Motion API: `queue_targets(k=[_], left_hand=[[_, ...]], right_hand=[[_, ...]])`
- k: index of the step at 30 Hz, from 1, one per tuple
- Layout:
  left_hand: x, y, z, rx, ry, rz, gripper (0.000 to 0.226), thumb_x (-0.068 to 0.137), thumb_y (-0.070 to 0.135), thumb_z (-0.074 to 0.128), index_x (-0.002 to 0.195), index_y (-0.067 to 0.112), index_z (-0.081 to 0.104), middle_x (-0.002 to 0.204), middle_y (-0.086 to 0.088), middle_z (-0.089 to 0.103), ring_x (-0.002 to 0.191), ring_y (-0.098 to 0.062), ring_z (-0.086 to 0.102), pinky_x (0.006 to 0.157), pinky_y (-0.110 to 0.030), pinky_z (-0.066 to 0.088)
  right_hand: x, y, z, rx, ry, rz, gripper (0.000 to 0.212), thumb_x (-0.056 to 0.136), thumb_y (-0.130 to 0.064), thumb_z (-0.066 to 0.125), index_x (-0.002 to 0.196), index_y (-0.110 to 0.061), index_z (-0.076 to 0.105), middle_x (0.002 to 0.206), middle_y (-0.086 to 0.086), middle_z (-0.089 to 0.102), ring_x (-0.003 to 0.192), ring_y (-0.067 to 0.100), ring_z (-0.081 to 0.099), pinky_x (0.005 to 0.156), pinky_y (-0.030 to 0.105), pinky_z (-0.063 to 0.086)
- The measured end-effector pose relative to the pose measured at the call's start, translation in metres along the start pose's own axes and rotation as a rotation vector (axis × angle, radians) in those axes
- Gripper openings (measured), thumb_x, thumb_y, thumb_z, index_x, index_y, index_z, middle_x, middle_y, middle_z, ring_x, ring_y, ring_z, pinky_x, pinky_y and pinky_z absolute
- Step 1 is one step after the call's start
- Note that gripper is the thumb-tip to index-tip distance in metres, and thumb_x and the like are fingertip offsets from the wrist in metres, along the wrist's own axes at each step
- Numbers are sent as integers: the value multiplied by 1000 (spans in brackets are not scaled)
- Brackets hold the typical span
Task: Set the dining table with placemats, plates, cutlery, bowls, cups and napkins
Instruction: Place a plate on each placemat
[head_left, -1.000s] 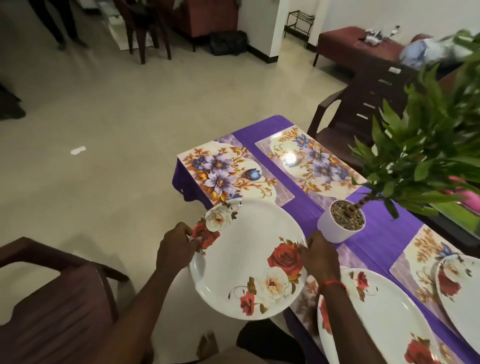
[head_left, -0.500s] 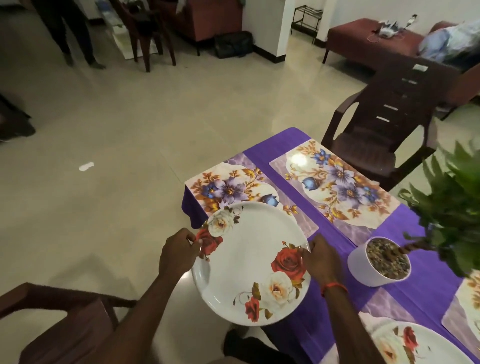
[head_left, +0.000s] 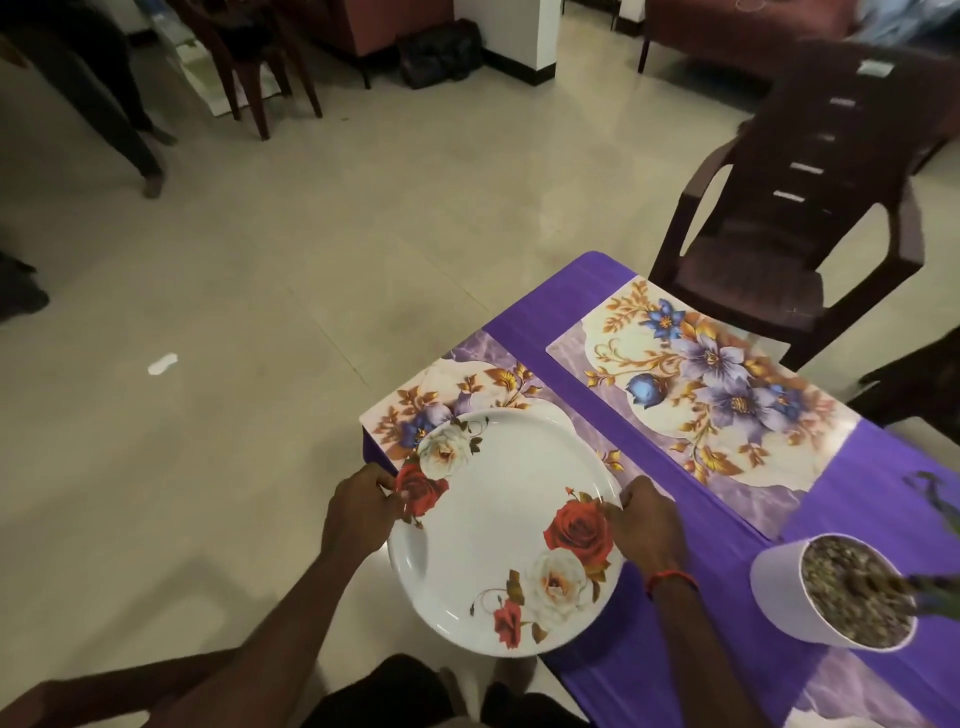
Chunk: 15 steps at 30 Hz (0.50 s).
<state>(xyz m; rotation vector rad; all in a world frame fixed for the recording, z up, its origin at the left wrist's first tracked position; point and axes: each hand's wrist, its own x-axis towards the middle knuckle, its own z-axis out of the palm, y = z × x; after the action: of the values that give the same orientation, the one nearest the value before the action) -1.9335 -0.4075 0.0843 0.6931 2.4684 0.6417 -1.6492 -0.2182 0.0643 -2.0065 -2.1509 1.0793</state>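
I hold a large white plate (head_left: 498, 525) with red and white roses by both sides. My left hand (head_left: 361, 512) grips its left rim and my right hand (head_left: 647, 525) grips its right rim. The plate hangs over the near corner of the table, its far edge above a floral placemat (head_left: 457, 395) on the purple tablecloth (head_left: 566, 317). A second floral placemat (head_left: 711, 395) lies bare on the far side of the table.
A white pot (head_left: 779, 587) filled with pebbles stands at the right on the cloth. A dark plastic chair (head_left: 810, 208) faces the table's far side. Another chair's arm (head_left: 104, 691) is at the lower left. A person's legs (head_left: 104, 93) stand far left.
The plate has moved forward with both hands, toward the near placemat. The view has swung left, so the other plates and most of the plant have left the frame.
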Motion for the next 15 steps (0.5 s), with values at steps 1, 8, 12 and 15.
queue_targets(k=[1, 8, 12, 15], left_hand=[[7, 1, 0, 5, -8, 10, 17, 81, 15, 79, 80, 17, 62, 73, 3, 66, 73, -23, 62, 61, -30, 43], [50, 14, -2, 5, -98, 38, 25, 80, 18, 82, 79, 23, 58, 77, 4, 66, 76, -22, 63, 67, -31, 48], [82, 20, -5, 0, -159, 56, 20, 79, 15, 78, 77, 21, 60, 74, 3, 66, 74, -24, 65, 60, -27, 45], [102, 26, -11, -25, -189, 64, 16, 79, 17, 79, 78, 21, 64, 74, 5, 66, 73, -20, 64, 58, -24, 45]], right_hand=[[4, -1, 1, 7, -1, 12, 28, 91, -36, 70, 99, -16, 52, 90, 2, 63, 78, 20, 60, 54, 25, 41], [23, -11, 10, 76, 47, 92, 29, 90, -31, 73, 95, -13, 51, 92, 6, 62, 84, 27, 56, 68, 33, 41], [31, -22, 18, 111, 112, 146, 27, 90, -26, 72, 98, -9, 53, 96, 12, 65, 82, 26, 54, 69, 32, 39], [32, -30, 23, 139, 129, 186, 26, 91, -23, 72, 100, -8, 53, 97, 14, 67, 86, 31, 60, 69, 32, 41]])
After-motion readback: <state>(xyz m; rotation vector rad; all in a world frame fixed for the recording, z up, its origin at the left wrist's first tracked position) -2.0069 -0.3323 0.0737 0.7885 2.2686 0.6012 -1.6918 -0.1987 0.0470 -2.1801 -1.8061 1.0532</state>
